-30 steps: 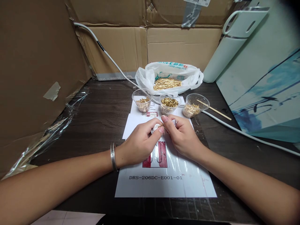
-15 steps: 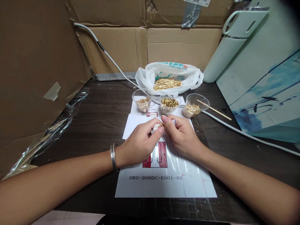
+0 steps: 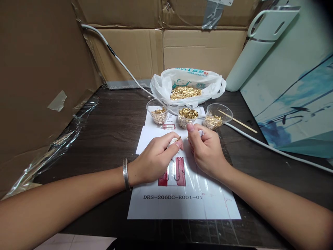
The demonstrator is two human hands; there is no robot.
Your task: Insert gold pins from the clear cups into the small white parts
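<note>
Between the thumb and forefinger of my left hand (image 3: pixel 158 156), a small gold metal pin (image 3: pixel 179 138) points up and right. Something white (image 3: pixel 172 141) wraps or sits at that forefinger; I cannot make out what it is. My right hand (image 3: pixel 208 149) is closed, thumb raised against the curled fingers. A thin tip pokes out on its left side, and a white bit (image 3: pixel 200 132) shows above the fingers; the rest is hidden. The hands are a little apart, above a printed white sheet (image 3: pixel 182 206).
Beyond the hands stand three clear plastic cups with small gold parts: left (image 3: pixel 158 116), middle (image 3: pixel 187 119) and right (image 3: pixel 213 121), which has a wooden stick (image 3: pixel 241 125) by it. Behind are a white plastic bag (image 3: pixel 160 88) of gold pins, a white cable (image 3: pixel 125 64) and a pale bottle (image 3: pixel 252 62).
My right hand has moved right, away from the left one, so a gap now separates them. My left hand stays in place with the gold pin in its pinch.
</note>
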